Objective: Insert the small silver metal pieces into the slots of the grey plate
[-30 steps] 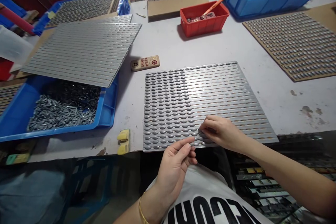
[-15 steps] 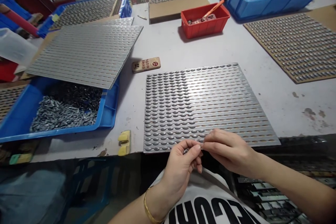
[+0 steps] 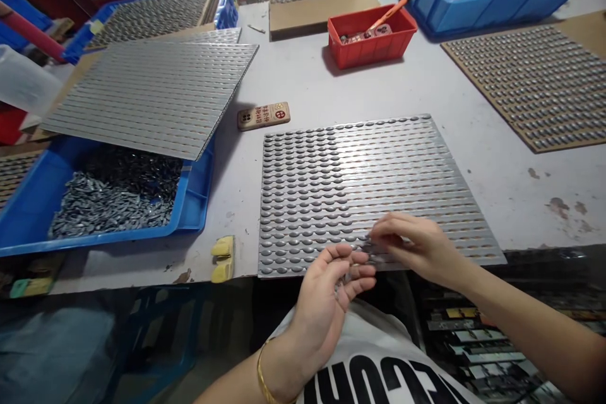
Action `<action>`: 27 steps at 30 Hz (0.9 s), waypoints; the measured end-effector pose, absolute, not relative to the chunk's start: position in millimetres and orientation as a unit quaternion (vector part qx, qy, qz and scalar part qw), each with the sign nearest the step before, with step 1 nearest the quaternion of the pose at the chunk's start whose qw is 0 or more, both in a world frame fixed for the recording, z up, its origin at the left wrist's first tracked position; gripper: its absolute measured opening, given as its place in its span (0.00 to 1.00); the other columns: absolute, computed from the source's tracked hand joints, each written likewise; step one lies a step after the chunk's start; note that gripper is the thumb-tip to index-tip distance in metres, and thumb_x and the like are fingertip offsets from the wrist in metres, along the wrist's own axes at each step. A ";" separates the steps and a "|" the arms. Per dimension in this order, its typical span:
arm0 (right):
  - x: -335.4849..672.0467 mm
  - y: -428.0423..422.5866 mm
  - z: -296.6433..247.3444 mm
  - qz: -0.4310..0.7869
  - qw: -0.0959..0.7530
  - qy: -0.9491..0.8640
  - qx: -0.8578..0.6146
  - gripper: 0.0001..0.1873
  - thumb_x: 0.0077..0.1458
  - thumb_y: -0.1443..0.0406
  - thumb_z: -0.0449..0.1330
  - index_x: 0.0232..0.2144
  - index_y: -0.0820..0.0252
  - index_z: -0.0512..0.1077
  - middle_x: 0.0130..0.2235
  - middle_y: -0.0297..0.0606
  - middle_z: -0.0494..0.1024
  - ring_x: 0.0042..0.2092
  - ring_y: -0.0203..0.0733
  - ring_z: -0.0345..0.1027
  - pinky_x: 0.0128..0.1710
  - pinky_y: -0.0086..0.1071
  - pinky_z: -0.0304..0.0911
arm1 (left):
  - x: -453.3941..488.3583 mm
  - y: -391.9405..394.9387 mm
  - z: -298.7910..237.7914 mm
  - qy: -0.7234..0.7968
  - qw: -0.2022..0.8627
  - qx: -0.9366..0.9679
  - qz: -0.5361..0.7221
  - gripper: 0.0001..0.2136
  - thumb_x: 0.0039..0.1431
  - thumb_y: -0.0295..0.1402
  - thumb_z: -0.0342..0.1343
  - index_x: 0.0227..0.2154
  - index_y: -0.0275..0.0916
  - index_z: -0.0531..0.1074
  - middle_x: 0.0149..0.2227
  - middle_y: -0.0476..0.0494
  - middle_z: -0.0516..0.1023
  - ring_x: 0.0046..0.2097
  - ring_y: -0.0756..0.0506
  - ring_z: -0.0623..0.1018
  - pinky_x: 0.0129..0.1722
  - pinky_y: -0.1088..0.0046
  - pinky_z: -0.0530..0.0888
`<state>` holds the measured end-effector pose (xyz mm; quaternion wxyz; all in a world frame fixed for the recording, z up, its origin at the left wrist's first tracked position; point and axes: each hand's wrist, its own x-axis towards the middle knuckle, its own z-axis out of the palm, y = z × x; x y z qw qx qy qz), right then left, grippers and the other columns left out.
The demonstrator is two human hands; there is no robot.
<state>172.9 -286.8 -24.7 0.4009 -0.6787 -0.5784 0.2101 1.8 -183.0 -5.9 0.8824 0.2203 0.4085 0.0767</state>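
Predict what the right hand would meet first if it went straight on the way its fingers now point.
The right hand would probably meet the grey oval pieces on the grooved panel, though its height above them is unclear.

The worktable (image 3: 440, 85) presents a pale, flat surface, with worn patches (image 3: 558, 204) at 3 o'clock as read from the grooved metal plate (image 3: 388, 173), which lies flat near the front edge. Around the plate, the table carries a pair of yellow blocks (image 3: 222, 271) at 8 o'clock, a blue bin (image 3: 195, 199) at 9 and a small tan block with red characters (image 3: 263, 116) at 10. A cardboard slab (image 3: 319, 16) sits at 11, a red bin (image 3: 369, 53) at 12, a larger blue bin (image 3: 487, 16) at 1 and a brown board (image 3: 584, 35) at 2.
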 end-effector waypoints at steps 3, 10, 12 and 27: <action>180.4 -278.0 -39.3 0.190 0.375 -0.572 -0.705 0.06 0.62 0.67 0.55 0.36 0.58 0.72 0.32 0.37 0.75 0.32 0.36 0.68 0.31 0.29 0.62 | -1.6 -179.9 -1.8 0.418 0.880 0.203 0.100 0.12 0.52 0.19 0.51 0.39 0.34 0.70 0.47 0.35 0.78 0.50 0.41 0.78 0.55 0.61 0.70; 183.2 -269.4 -54.9 0.172 0.335 -0.599 -0.707 0.06 0.60 0.69 0.55 0.34 0.59 0.72 0.33 0.38 0.74 0.34 0.37 0.66 0.32 0.29 0.60 | -4.9 -179.7 -2.1 0.421 0.881 0.203 0.081 0.09 0.57 0.22 0.54 0.40 0.35 0.67 0.48 0.33 0.78 0.52 0.38 0.77 0.57 0.59 0.69; 183.4 -268.9 -53.7 0.168 0.322 -0.601 -0.712 0.06 0.59 0.69 0.55 0.33 0.59 0.72 0.33 0.38 0.73 0.34 0.37 0.66 0.32 0.29 0.60 | -4.3 -179.4 -3.0 0.421 0.880 0.205 0.079 0.08 0.57 0.22 0.54 0.40 0.36 0.67 0.48 0.34 0.78 0.52 0.38 0.77 0.57 0.59 0.69; 177.2 -272.6 -27.2 0.193 0.356 -0.619 -0.673 0.13 0.61 0.69 0.53 0.47 0.58 0.71 0.41 0.42 0.73 0.40 0.40 0.68 0.37 0.33 0.66 | 0.8 -173.6 -2.9 0.407 0.900 0.120 0.102 0.10 0.63 0.37 0.52 0.41 0.34 0.69 0.49 0.31 0.77 0.52 0.38 0.76 0.57 0.57 0.69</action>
